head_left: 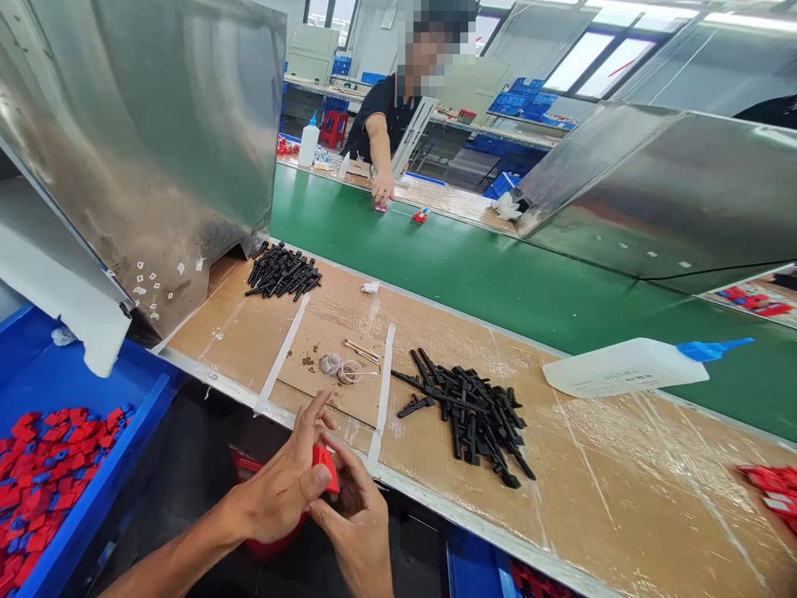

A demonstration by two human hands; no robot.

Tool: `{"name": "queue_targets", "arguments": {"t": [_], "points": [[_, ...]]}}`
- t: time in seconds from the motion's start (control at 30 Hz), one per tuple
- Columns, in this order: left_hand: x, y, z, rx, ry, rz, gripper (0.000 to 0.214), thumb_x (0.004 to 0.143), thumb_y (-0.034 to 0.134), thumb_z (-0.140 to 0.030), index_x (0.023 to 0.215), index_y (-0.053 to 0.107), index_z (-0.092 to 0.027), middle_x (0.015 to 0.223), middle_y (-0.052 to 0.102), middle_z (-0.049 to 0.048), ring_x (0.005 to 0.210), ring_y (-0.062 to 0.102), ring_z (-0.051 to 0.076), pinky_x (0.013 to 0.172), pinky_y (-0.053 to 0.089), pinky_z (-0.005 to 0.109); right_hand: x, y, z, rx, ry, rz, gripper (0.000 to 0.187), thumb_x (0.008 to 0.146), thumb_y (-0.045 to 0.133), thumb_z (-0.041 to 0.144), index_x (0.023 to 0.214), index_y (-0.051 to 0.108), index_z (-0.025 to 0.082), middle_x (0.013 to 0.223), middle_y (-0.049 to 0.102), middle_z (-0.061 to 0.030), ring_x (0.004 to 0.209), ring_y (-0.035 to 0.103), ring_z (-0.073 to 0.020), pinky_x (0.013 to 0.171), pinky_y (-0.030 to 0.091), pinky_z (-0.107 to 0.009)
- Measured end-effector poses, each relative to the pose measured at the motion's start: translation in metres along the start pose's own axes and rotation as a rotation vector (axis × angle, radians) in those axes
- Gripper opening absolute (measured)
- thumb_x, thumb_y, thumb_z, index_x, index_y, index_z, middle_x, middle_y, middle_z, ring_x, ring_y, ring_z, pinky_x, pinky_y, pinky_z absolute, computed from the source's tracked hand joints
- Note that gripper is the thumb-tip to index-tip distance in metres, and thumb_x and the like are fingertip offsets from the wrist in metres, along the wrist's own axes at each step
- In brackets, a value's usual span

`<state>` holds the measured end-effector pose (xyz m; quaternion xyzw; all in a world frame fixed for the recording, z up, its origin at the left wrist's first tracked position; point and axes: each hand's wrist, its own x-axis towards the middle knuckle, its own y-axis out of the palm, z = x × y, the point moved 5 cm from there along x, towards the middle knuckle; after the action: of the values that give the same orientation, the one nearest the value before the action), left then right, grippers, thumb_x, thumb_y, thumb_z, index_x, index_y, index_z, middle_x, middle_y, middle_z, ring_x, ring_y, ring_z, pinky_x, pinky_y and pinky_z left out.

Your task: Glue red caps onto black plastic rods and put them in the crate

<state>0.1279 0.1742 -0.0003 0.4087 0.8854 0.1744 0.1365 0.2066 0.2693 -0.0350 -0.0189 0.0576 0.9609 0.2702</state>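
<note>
Far left: blue bin (163, 389) heaped with small red-and-blue plastic parts (46, 490). Then a loose pile of black plastic stems (283, 272) on the cardboard bench top.

Left hand (274, 490): thumb pressed on a red plastic piece (325, 471), index finger stretched past it. Piece sits between both hands, just off the bench's near edge, above the dark gap. Likeliest mishap: a loosened pinch drops it there.

Beyond it, cotton swabs (362, 352) near a shallow round dish (349, 372); a forearm sweeping across could tip the dish. Right hand (361, 519): fingers curled round the piece, its far fingertips hidden.

Further right, a second black pile (466, 407), then a white squeeze bottle (623, 370), seemingly on its side; may leak if uncapped.
</note>
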Motion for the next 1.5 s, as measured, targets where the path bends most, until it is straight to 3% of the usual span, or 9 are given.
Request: {"name": "queue_targets", "arguments": {"t": [0.13, 0.3, 0.57, 0.73, 0.97, 1.1, 1.23, 1.33, 1.5], "points": [[-0.005, 0.011, -0.015, 0.367, 0.137, 0.142, 0.081, 0.091, 0.049, -0.051, 0.156, 0.010, -0.023, 0.138, 0.042, 0.0172, 0.096, 0.053, 0.024, 0.100, 0.036, 0.041, -0.001, -0.010, 0.007, -0.128, -0.113, 0.048, 0.043, 0.063, 0.088, 0.033, 0.104, 0.076, 0.030, 0.092, 0.062, -0.0023, 0.083, 0.061, -0.0192, 0.074, 0.053, -0.026], [-0.008, 0.011, -0.021, 0.593, 0.073, 0.119, 0.052, 0.093, 0.052, -0.033, 0.144, 0.043, -0.027, 0.132, 0.051, 0.0116, 0.103, 0.054, 0.024, 0.095, 0.042, 0.035, 0.001, -0.040, 0.004, -0.003, -0.113, -0.080, 0.057, 0.054, 0.087, 0.056, 0.104, 0.077, 0.031, 0.115, 0.061, -0.0069, 0.106, 0.062, -0.0288, 0.083, 0.056, -0.033], [-0.009, 0.020, 0.002, 0.786, 0.032, 0.329, 0.052, 0.098, 0.044, -0.037, 0.148, 0.034, -0.029, 0.150, 0.046, 0.0074, 0.138, 0.041, 0.023, 0.114, 0.034, 0.037, -0.003, -0.055, -0.004, 0.041, -0.129, -0.042, 0.063, 0.053, 0.087, 0.057, 0.109, 0.075, 0.031, 0.119, 0.071, -0.0076, 0.113, 0.064, -0.0298, 0.095, 0.054, -0.035], [-0.010, 0.021, 0.006, 0.845, 0.020, 0.290, 0.055, 0.095, 0.052, -0.032, 0.148, 0.036, -0.028, 0.148, 0.049, 0.0068, 0.135, 0.047, 0.024, 0.110, 0.042, 0.038, -0.002, -0.054, 0.003, 0.058, -0.118, -0.014, 0.070, 0.049, 0.087, 0.057, 0.112, 0.073, 0.033, 0.114, 0.074, -0.0059, 0.109, 0.068, -0.0282, 0.092, 0.056, -0.032], [-0.016, 0.028, 0.005, 1.000, 0.198, 0.248, 0.041, 0.099, 0.036, -0.028, 0.135, 0.054, -0.016, 0.113, 0.069, 0.0157, 0.101, 0.068, 0.027, 0.088, 0.055, 0.038, -0.005, -0.045, 0.021, 0.017, -0.253, -0.007, 0.043, 0.065, 0.083, 0.049, 0.103, 0.075, 0.031, 0.096, 0.075, -0.0026, 0.092, 0.070, -0.0202, 0.083, 0.057, -0.026], [-0.014, 0.028, 0.007, 0.818, 0.119, 0.176, 0.038, 0.097, 0.043, -0.031, 0.130, 0.057, -0.019, 0.107, 0.070, 0.0128, 0.098, 0.066, 0.026, 0.085, 0.053, 0.034, -0.004, -0.049, 0.017, 0.048, -0.227, -0.026, 0.048, 0.058, 0.086, 0.052, 0.101, 0.076, 0.032, 0.093, 0.076, -0.0027, 0.088, 0.071, -0.0212, 0.080, 0.058, -0.027], [-0.006, 0.025, 0.027, 0.144, -0.251, 0.196, 0.031, 0.095, 0.049, -0.042, 0.108, 0.064, -0.018, 0.065, 0.055, -0.0028, 0.043, 0.046, 0.007, 0.040, 0.036, 0.018, 0.000, -0.055, 0.000, 0.075, -0.069, -0.064, 0.051, 0.068, 0.081, 0.054, 0.114, 0.073, 0.032, 0.106, 0.076, -0.0069, 0.093, 0.073, -0.0266, 0.078, 0.061, -0.033], [-0.003, 0.027, 0.040, -0.304, -0.417, 0.237, 0.034, 0.095, 0.047, -0.044, 0.104, 0.061, -0.015, 0.058, 0.044, -0.0082, 0.030, 0.027, 0.001, 0.031, 0.016, 0.016, 0.002, -0.056, -0.004, 0.047, -0.002, -0.113, 0.039, 0.083, 0.070, 0.047, 0.117, 0.072, 0.028, 0.111, 0.075, -0.0090, 0.097, 0.072, -0.0268, 0.083, 0.060, -0.037], [0.001, 0.024, 0.056, -0.195, -0.400, 0.189, 0.037, 0.092, 0.054, -0.046, 0.107, 0.059, -0.013, 0.059, 0.053, -0.0053, 0.030, 0.044, 0.003, 0.029, 0.018, 0.014, 0.000, -0.045, 0.001, 0.066, 0.032, -0.117, 0.040, 0.079, 0.076, 0.037, 0.117, 0.071, 0.027, 0.112, 0.075, -0.0077, 0.103, 0.070, -0.0260, 0.093, 0.056, -0.037]]}}
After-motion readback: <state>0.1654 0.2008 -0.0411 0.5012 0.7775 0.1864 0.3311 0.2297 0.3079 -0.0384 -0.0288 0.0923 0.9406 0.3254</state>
